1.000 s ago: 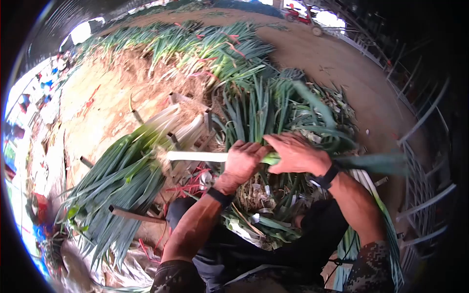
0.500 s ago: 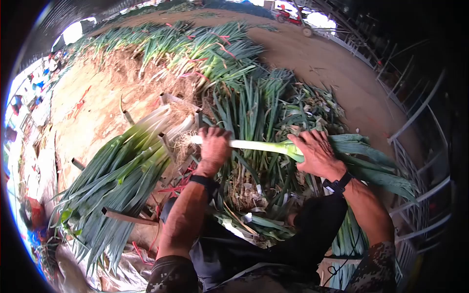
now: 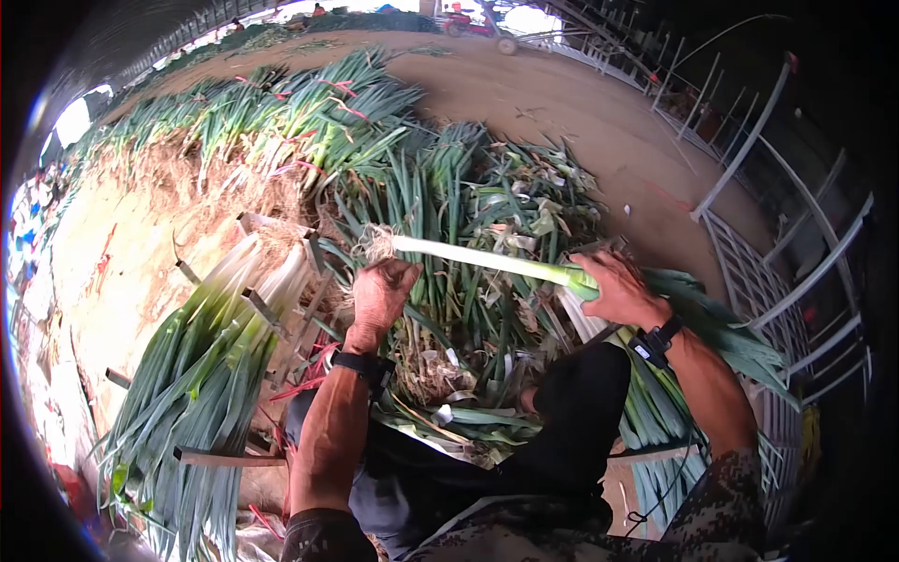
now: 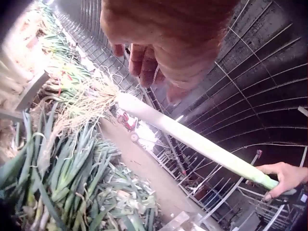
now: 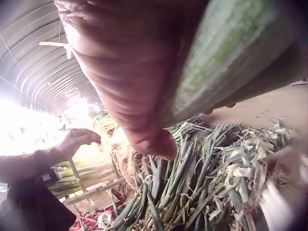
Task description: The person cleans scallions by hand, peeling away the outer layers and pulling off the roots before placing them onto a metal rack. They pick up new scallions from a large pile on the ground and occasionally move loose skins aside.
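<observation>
One long green onion (image 3: pixel 482 258) lies across the front of the body, its white shaft and stringy roots (image 3: pixel 376 243) pointing left. My right hand (image 3: pixel 618 288) grips it where the shaft turns green, and the leaves trail off past the wrist. Just below the root end is my left hand (image 3: pixel 379 292), fingers loosely bent and holding nothing. The left wrist view shows that hand apart from the white shaft (image 4: pixel 168 126). Close up in the right wrist view, thick green leaves (image 5: pixel 226 57) pass along the palm.
Sorted green onions (image 3: pixel 187 393) lie on a metal-barred rack (image 3: pixel 267 314) at left; more (image 3: pixel 651 403) lie at right by the knee. Ahead are upright onions (image 3: pixel 412 201) and peeled scraps (image 3: pixel 534 211). Tied bundles (image 3: pixel 309 112) line the back. A white metal frame (image 3: pixel 749 253) stands at right.
The left hand slid along the white shaft to the root end, then came off it. My right hand drew the onion rightward and still grips it. The head view has turned right.
</observation>
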Tool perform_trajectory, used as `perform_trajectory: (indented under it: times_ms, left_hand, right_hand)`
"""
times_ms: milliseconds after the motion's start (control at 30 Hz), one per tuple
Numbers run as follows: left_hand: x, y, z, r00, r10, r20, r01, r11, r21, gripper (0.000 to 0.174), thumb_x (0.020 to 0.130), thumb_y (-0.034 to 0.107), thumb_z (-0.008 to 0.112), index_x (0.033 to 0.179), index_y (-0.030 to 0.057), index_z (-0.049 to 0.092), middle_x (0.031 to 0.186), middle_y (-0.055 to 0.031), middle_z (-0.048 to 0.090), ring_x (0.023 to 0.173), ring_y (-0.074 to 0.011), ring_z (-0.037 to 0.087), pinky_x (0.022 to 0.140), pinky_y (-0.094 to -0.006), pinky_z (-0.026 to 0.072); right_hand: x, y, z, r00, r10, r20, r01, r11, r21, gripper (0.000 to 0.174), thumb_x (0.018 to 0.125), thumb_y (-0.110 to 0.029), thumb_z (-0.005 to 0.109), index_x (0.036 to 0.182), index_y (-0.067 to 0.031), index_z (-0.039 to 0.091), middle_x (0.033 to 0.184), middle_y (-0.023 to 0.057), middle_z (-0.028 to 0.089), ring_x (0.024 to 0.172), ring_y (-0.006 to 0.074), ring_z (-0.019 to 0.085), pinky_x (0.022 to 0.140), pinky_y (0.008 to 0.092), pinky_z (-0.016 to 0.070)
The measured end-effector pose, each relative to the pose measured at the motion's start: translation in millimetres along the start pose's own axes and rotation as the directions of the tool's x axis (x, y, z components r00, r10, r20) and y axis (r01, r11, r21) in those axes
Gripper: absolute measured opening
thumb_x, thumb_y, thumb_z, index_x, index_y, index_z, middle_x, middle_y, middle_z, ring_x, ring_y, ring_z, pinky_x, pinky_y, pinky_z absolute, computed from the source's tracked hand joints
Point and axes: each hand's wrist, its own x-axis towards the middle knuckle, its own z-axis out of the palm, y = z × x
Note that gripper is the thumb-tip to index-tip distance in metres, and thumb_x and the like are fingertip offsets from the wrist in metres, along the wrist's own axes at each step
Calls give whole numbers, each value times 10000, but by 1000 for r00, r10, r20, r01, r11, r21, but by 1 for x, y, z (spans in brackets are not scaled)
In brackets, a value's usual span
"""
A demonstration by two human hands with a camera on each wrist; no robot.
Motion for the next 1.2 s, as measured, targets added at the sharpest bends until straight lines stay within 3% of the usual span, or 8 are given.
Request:
perform_trajectory:
  times_ms: [67,100,167,300,500,600,700,1200]
  left_hand:
    - [0,3,10,949,-59,310,124,973,-194,551,904,297,735,1361,55,547,1294,-85,609,1029,-144,646,843,-326,534]
    - [-11,2,28,911,356,207,-83,651,-754,609,916,270,727,1411,26,470,1349,-109,559,1021,-167,656,842,-317,540]
    - [-8,-23,76,840,542,8,-56,101,-993,844,904,285,739,1488,-51,231,1494,-188,333,1089,-267,640,947,-355,510]
    - [-13,46,51,950,166,263,131,552,-824,903,855,174,799,1549,53,233,1503,-137,380,1155,-232,602,872,-351,538]
    - [1,12,54,926,241,291,182,391,-902,208,945,168,687,1102,34,660,938,-70,697,837,-162,677,716,-321,571]
    - [12,-12,47,998,46,-43,-52,218,-975,198,977,195,624,944,10,686,702,-51,624,578,-164,586,515,-299,489]
    - [8,2,10,940,-248,-233,-98,459,-883,291,1016,224,529,1103,-23,656,657,4,528,580,-91,514,539,-243,403]
    - [14,-4,35,962,-165,218,250,854,-457,653,899,509,673,1276,-20,608,1042,-111,708,784,-170,691,669,-291,521]
  right_hand:
    - [-6,1,-7,998,53,39,-56,996,67,787,666,-223,727,1410,-103,500,1186,219,569,1144,408,532,989,468,433]
    - [-8,4,-5,998,51,28,-53,994,90,790,664,-220,725,1411,-98,499,1179,227,571,1133,412,539,982,467,440]
    - [-6,-3,-5,998,48,27,-51,988,143,791,657,-211,717,1407,-84,502,1169,252,577,1103,428,559,965,473,457]
    - [-1,-23,0,1000,-13,27,8,980,199,777,665,-212,714,1400,-71,506,1143,243,579,1087,416,568,948,470,461]
    - [17,-56,-3,994,-97,47,87,978,190,742,684,-197,721,1386,-74,512,1143,234,579,1085,409,568,948,457,467]
    - [17,-46,-12,998,-59,37,54,991,122,755,695,-182,716,1407,-87,484,1140,248,587,1102,425,560,984,466,457]
    - [-1,3,-17,995,2,-95,7,996,91,737,684,-192,713,1390,-113,519,1157,254,592,1114,416,570,962,472,466]
    - [-315,221,-110,601,735,-314,-792,494,-359,785,690,-219,738,1428,-171,473,1258,205,593,1194,390,556,1018,513,418]
